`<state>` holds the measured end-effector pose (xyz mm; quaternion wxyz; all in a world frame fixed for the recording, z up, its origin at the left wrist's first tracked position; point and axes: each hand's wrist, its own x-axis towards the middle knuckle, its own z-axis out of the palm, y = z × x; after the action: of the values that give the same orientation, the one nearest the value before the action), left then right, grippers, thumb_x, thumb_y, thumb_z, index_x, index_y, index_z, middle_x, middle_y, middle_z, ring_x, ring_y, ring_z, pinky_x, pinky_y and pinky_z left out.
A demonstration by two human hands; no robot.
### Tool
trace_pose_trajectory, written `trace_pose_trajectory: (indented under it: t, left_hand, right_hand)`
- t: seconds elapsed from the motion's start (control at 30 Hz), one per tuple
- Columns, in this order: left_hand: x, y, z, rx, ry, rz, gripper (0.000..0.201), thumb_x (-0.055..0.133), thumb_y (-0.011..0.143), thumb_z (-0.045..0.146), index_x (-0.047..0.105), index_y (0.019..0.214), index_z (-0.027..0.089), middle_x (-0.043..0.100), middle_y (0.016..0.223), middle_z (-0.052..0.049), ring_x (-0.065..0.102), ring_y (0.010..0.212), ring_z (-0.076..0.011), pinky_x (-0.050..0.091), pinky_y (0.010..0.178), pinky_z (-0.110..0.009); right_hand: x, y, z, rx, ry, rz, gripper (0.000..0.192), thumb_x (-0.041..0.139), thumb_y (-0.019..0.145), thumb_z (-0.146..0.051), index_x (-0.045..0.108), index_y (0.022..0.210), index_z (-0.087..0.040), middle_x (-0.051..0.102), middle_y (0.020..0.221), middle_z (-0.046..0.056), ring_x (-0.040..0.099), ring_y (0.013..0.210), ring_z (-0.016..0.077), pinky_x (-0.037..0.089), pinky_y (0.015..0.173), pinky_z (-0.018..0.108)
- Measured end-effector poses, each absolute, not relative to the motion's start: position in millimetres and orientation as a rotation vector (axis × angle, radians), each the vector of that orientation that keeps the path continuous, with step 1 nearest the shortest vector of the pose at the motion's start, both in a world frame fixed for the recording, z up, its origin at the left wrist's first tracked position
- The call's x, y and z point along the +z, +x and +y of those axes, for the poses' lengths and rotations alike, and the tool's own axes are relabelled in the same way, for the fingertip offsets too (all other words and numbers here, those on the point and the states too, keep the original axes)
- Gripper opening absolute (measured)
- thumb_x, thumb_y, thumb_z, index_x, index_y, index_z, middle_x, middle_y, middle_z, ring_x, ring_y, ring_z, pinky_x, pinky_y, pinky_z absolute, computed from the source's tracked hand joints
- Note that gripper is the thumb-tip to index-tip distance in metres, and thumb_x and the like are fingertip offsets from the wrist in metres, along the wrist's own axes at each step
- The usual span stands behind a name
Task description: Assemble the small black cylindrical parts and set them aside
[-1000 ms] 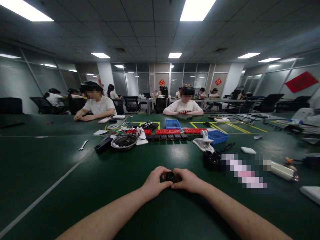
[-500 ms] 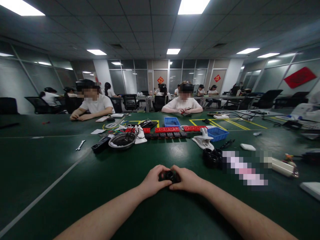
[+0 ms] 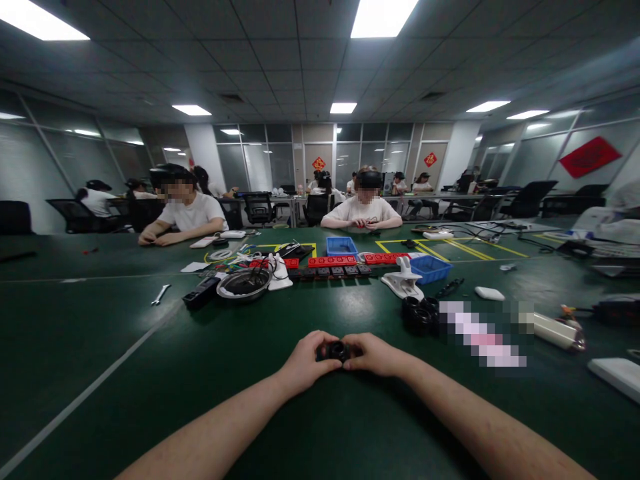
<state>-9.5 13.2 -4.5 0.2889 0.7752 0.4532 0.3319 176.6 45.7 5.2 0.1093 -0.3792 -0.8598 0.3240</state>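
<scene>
- Ring: small, black, pinched between left hand and right hand, just above the table.
- Grip: both hands closed on it, fingertips only.
- Risk: a slip would likely send it rolling toward the spare rings.

Not much moves here. The view tips down a touch, so everything slides a bit toward 12 o'clock compared to a second back. The left hand and right hand pinch closer around the small black part, fingers curling further over it.
</scene>
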Motion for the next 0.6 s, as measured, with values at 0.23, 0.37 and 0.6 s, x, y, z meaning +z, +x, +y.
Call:
trace_pose_trajectory:
  t: [0.23, 0.37, 0.6]
  left_hand:
    - [-4, -4, 8, 0.889, 1.994, 1.370, 0.029, 0.065, 0.058, 0.029, 0.053, 0.081, 0.016, 0.048, 0.075, 0.001, 0.045, 0.068, -0.0136, 0.035, 0.058, -0.022]
    - [-2, -1, 6, 0.888, 1.960, 1.447, 0.025, 0.064, 0.059, 0.027, 0.051, 0.078, 0.016, 0.049, 0.076, 0.001, 0.046, 0.069, -0.0139, 0.036, 0.059, -0.022]
    - [2, -8, 9, 0.841, 2.078, 1.275, 0.026, 0.062, 0.063, 0.026, 0.055, 0.086, 0.018, 0.051, 0.078, 0.000, 0.046, 0.069, -0.0134, 0.036, 0.059, -0.022]
  right_hand:
    - [6, 166, 35, 0.599, -1.344, -2.543, 0.036, 0.062, 0.060, -0.046, 0.050, 0.079, -0.018, 0.055, 0.068, -0.002, 0.049, 0.059, 0.0118, 0.026, 0.045, 0.019]
    - [5, 156, 25, 0.370, -1.507, -2.522, 0.040, 0.053, 0.064, -0.055, 0.050, 0.079, -0.019, 0.059, 0.073, 0.002, 0.054, 0.065, 0.0168, 0.028, 0.048, 0.021]
    - [12, 161, 27, 0.462, -1.413, -2.588, 0.053, 0.057, 0.056, -0.059, 0.049, 0.092, -0.020, 0.060, 0.081, 0.003, 0.055, 0.071, 0.0199, 0.033, 0.053, 0.022]
